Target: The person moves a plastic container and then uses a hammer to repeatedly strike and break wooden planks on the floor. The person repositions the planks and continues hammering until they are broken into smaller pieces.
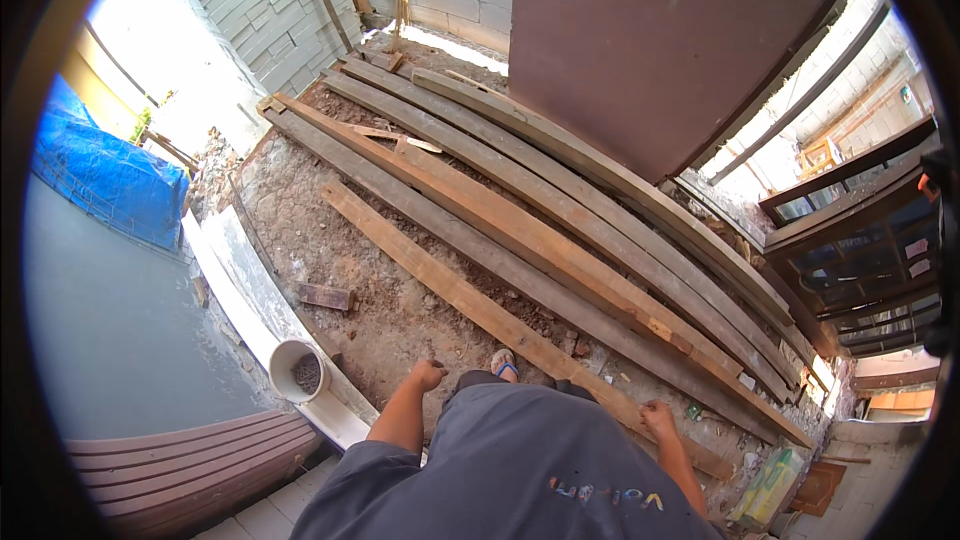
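My left hand (428, 374) hangs beside my left hip over bare soil, fingers curled in, nothing visible in it. At my right side my right hand (657, 418), also loosely closed with nothing seen in it, appears above the nearest wooden plank (440, 278). Whether it touches that plank I cannot tell. Several long timber beams (520, 205) lie side by side beyond, running from the far left to the near right. One foot in a blue-strapped flip-flop (505, 365) shows next to the nearest plank.
A white bucket (298, 372) with grey material inside stands on a white channel (232, 295) at left. A short wood block (327, 297) lies on the soil. Blue tarp (105, 175), a large brown panel (660, 35), a dark framed window (860, 250) and a green-yellow bag (770, 485) surround the area.
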Tool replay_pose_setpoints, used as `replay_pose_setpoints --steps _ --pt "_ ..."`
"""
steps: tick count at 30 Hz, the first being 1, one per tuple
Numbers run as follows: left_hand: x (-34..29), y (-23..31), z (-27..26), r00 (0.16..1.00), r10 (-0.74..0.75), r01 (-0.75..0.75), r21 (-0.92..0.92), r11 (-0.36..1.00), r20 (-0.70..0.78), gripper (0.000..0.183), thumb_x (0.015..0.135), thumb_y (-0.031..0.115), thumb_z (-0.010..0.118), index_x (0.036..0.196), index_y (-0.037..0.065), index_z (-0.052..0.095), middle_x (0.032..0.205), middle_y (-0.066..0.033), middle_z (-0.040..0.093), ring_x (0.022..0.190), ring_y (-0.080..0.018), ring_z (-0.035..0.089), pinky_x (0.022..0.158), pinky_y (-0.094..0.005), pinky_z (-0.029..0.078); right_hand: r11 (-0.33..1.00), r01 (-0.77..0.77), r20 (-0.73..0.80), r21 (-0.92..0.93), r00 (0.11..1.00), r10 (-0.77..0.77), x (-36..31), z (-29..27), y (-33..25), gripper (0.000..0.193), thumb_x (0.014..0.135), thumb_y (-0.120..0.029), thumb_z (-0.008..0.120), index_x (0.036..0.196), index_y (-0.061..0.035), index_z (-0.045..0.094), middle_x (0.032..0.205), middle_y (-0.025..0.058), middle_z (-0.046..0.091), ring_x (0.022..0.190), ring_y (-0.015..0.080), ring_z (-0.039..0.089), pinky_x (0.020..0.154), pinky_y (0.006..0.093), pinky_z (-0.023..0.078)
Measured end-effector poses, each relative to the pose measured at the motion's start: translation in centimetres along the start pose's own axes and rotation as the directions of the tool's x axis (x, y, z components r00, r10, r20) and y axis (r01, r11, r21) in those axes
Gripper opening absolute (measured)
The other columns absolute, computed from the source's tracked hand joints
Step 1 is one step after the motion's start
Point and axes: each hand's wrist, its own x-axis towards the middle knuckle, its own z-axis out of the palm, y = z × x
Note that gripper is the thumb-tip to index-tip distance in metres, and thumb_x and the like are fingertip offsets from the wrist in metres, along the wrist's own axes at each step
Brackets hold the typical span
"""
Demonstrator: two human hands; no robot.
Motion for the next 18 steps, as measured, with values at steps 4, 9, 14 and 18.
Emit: replay_pose_setpoints --steps 4,9,14,18 --pt "0.1 -4.0 1.5 1.000 0.007 -0.009 -0.091 0.996 -0.024 0.043 0.085 0.028 0.066 0.116 -0.001 0.066 0.099 -0.0159 0.071 0.087 -0.0231 0.069 0.079 -0.0349 0.053 0.975 0.069 0.069 -0.212 0.996 -0.055 0.7 0.5 -1.1 0.033 0.085 -0.023 0.067 0.107 0.0021 0.064 0.088 0.0127 0.068 0.073 0.0189 0.066 0.062 0.0324 0.051" --pt "0.0 -6.3 0.9 0.997 -0.051 0.043 -0.132 0.990 -0.054 0.040 0.086 0.023 0.066 0.118 0.000 0.064 0.100 -0.0145 0.071 0.084 -0.0225 0.069 0.075 -0.0347 0.054 0.950 0.097 0.033 -0.296 0.995 -0.091 2.0 0.7 -0.9 0.037 0.083 -0.025 0.068 0.106 0.0030 0.066 0.086 0.0147 0.069 0.074 0.0218 0.067 0.065 0.0342 0.052" --pt "-0.5 -3.5 -1.7 0.992 -0.119 0.125 -0.349 0.929 0.039 0.040 0.084 0.017 0.064 0.120 -0.001 0.061 0.095 -0.0141 0.070 0.077 -0.0226 0.068 0.063 -0.0330 0.053 0.949 0.117 0.053 -0.292 0.993 -0.106 2.6 1.9 -0.7 0.045 0.076 -0.035 0.067 0.104 0.0001 0.068 0.100 0.0238 0.068 0.096 0.0361 0.066 0.084 0.0421 0.050" --pt "-0.8 -0.6 -2.9 0.996 -0.060 0.075 -0.253 0.964 0.065 0.041 0.084 0.019 0.064 0.121 0.001 0.060 0.095 -0.0126 0.069 0.076 -0.0207 0.067 0.056 -0.0317 0.050 0.965 0.177 -0.003 -0.192 0.983 -0.181 2.0 3.7 -0.3 0.044 0.077 -0.041 0.069 0.098 -0.0017 0.069 0.099 0.0212 0.069 0.096 0.0354 0.065 0.084 0.0409 0.050"
